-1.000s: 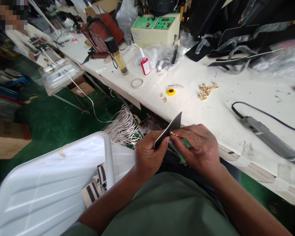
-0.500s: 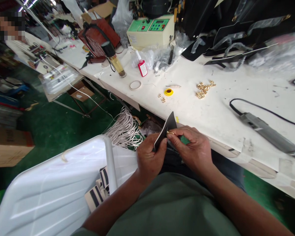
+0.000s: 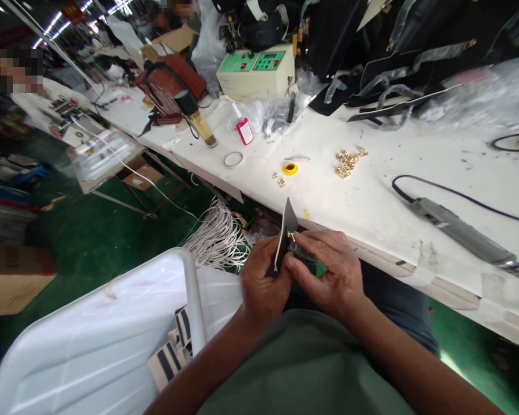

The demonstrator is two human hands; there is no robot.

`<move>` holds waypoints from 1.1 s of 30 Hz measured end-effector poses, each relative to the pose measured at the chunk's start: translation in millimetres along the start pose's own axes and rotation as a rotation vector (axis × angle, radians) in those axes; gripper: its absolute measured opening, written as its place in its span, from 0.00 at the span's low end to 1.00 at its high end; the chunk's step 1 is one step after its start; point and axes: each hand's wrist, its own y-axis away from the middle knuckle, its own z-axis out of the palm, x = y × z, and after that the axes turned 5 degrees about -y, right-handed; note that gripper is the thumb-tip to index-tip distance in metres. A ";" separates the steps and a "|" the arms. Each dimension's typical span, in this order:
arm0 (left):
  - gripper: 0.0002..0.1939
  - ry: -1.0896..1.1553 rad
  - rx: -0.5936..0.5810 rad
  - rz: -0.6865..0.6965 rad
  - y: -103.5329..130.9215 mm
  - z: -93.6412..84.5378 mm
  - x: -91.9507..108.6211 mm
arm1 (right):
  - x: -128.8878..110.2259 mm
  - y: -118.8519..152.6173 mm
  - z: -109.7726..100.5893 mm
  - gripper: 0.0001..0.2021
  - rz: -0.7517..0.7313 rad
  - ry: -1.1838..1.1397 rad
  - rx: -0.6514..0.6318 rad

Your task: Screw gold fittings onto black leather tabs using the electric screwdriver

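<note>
The panel (image 3: 290, 214) had a matt, dark grey face. The small fitting (image 3: 291, 236) against it and the loose fittings (image 3: 345, 166) on the tabletop (image 3: 328, 203) showed glossy, gold-toned metal. The tabletop was matt and marked. The bin (image 3: 90, 323) was smooth, glossy white plastic. Wrapping (image 3: 476, 106) toward the tabletop's rear edge was clear, crinkled plastic.

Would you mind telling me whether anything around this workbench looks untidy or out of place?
The heap of white strips beside the white bin looks untidy: it lies loose below the workbench, with one strand trailing toward the side table. Dark smudges also mark the workbench near its front edge.
</note>
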 end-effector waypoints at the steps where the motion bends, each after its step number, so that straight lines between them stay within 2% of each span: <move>1: 0.14 -0.016 -0.001 0.028 -0.1 -0.1 -1.1 | -0.5 -0.3 -1.2 0.16 0.005 -0.020 -0.006; 5: 0.24 -0.083 -0.029 0.159 -0.9 2.9 -4.0 | -4.1 -3.0 -6.7 0.27 0.065 -0.086 -0.035; 7: 0.30 -0.082 -0.064 0.225 -2.0 6.4 -2.5 | -8.3 -4.7 -10.7 0.24 0.171 -0.125 -0.027; 11: 0.38 -0.046 -0.147 0.283 -6.8 12.8 5.1 | -14.0 -6.6 -23.5 0.11 0.486 -0.263 0.022; 13: 0.36 -0.003 -0.225 0.286 -12.4 15.0 8.0 | -11.0 -6.5 -33.0 0.11 0.620 -0.348 0.037; 15: 0.30 0.069 -0.303 0.287 -21.0 19.0 8.6 | -4.1 -6.0 -44.1 0.14 0.721 -0.402 0.044; 18: 0.18 0.161 -0.307 0.265 -36.4 33.8 6.3 | 9.5 -4.8 -60.9 0.18 0.857 -0.476 0.043; 20: 0.11 0.205 -0.281 0.223 -45.1 50.4 4.3 | 18.5 -3.8 -70.6 0.18 0.938 -0.546 0.060; 22: 0.09 0.275 -0.291 0.121 -50.7 70.5 2.7 | 26.9 -3.1 -79.4 0.18 1.002 -0.585 0.094; 24: 0.18 0.429 -0.382 -0.062 -53.5 91.1 1.7 | 34.8 -3.0 -88.6 0.18 1.038 -0.588 0.113; 27: 0.39 0.712 -0.610 -0.374 -55.9 116.4 1.5 | 46.3 -3.8 -106.2 0.17 1.078 -0.573 0.068; 28: 0.42 0.765 -0.683 -0.438 -56.9 122.4 1.8 | 50.2 -4.2 -113.3 0.17 1.104 -0.565 0.038; 29: 0.40 0.786 -0.750 -0.471 -58.1 127.1 2.2 | 53.9 -4.5 -120.6 0.17 1.130 -0.550 0.003; 33: 0.19 0.685 -0.970 -0.439 -62.9 137.7 5.1 | 67.6 -4.8 -148.9 0.15 1.140 -0.400 -0.178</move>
